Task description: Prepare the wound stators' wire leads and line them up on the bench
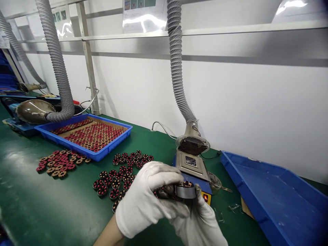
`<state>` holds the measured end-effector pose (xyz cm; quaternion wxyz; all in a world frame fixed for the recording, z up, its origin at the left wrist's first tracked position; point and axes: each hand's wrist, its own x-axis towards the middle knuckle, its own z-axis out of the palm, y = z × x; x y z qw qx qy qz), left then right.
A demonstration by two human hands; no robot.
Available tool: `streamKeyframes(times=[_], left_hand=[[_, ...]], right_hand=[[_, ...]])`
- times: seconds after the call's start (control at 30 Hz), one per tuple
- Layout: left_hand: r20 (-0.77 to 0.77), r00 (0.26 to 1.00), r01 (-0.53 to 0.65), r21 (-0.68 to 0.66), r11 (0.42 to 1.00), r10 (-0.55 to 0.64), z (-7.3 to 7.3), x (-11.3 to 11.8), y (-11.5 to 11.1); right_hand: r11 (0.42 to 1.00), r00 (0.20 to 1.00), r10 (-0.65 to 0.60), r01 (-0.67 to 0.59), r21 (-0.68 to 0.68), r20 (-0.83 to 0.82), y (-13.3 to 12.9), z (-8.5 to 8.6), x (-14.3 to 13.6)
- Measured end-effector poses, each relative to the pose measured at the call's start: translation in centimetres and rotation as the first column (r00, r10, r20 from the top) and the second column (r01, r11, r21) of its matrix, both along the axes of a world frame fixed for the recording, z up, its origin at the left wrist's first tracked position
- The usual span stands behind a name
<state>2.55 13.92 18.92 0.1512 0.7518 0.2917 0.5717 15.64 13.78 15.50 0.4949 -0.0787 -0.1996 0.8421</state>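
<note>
In front of me both gloved hands meet around a round dark metal motor part, with copper-coloured windings showing at its top. My left hand, in a white glove, closes on it from the left, its fingers curled over a dark area that I cannot make out clearly. My right hand grips the part from the right and below, with dark-stained glove fingertips. Just behind the hands stands a solder pot with a small square bath in its metal top. Several round black-rimmed motor parts lie on the green table left of my hands.
A blue tray holds rows of red and copper-coloured cores; a loose pile of similar cores lies before it. Above the solder pot hangs a grey extraction hose with a hood. Another blue tray stands right.
</note>
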Motion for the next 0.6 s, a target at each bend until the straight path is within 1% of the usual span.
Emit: streamKeyframes(times=[0.07, 0.13, 0.17, 0.23, 0.27, 0.3, 0.37, 0.43, 0.47, 0.5, 0.53, 0.57, 0.6], left_hand=[[-0.001, 1.000, -0.007, 0.006, 1.000, 0.007, 0.1, -0.1, 0.0], [0.014, 0.997, 0.070, 0.010, 0.997, -0.070, 0.2, -0.3, 0.0], [0.021, 0.992, 0.121, -0.003, 0.993, -0.121, 0.2, -0.4, 0.0], [0.097, 0.977, 0.197, -0.097, 0.976, -0.188, 0.2, -0.5, 0.0], [0.168, 0.966, 0.222, -0.158, 0.962, -0.195, 0.2, -0.5, -0.1], [0.261, 0.947, 0.247, -0.211, 0.946, -0.189, 0.1, -0.4, -0.2], [0.442, 0.881, 0.307, -0.267, 0.913, -0.167, 0.0, -0.1, -0.4], [0.558, 0.821, 0.311, -0.261, 0.914, -0.120, 0.0, 0.0, -0.6], [0.597, 0.797, 0.291, -0.256, 0.922, -0.086, 0.1, 0.0, -0.7], [0.611, 0.790, 0.269, -0.274, 0.923, -0.049, 0.2, -0.2, -0.8], [0.596, 0.803, 0.258, -0.311, 0.915, -0.024, 0.3, -0.4, -0.9], [0.556, 0.831, 0.262, -0.369, 0.892, -0.014, 0.4, -0.6, -0.9], [0.498, 0.866, 0.285, -0.441, 0.851, -0.032, 0.6, -0.8, -0.9]], right_hand=[[0.998, 0.997, 0.066, -0.066, -0.013, -0.040, -0.1, 0.4, 0.1], [0.993, 0.991, 0.115, -0.116, -0.003, -0.062, -0.2, 0.6, 0.3], [0.993, 0.991, 0.116, -0.116, 0.008, -0.061, -0.3, 0.7, 0.4], [0.995, 0.995, 0.095, -0.094, 0.042, -0.016, -0.4, 0.7, 0.5], [0.995, 0.997, 0.075, -0.076, 0.065, 0.032, -0.5, 0.6, 0.5], [0.994, 0.994, 0.050, -0.058, 0.089, 0.093, -0.5, 0.6, 0.5], [0.991, 0.977, -0.003, -0.026, 0.131, 0.215, -0.4, 0.5, 0.5], [0.988, 0.959, -0.038, -0.005, 0.154, 0.279, -0.4, 0.5, 0.7], [0.987, 0.958, -0.042, -0.004, 0.160, 0.284, -0.4, 0.5, 0.8], [0.987, 0.960, -0.036, -0.010, 0.163, 0.278, -0.3, 0.6, 0.9], [0.986, 0.963, -0.025, -0.020, 0.164, 0.268, -0.3, 0.7, 1.1], [0.986, 0.966, -0.019, -0.024, 0.162, 0.258, -0.4, 0.7, 1.2], [0.987, 0.967, -0.023, -0.019, 0.161, 0.254, -0.4, 0.8, 1.3]])
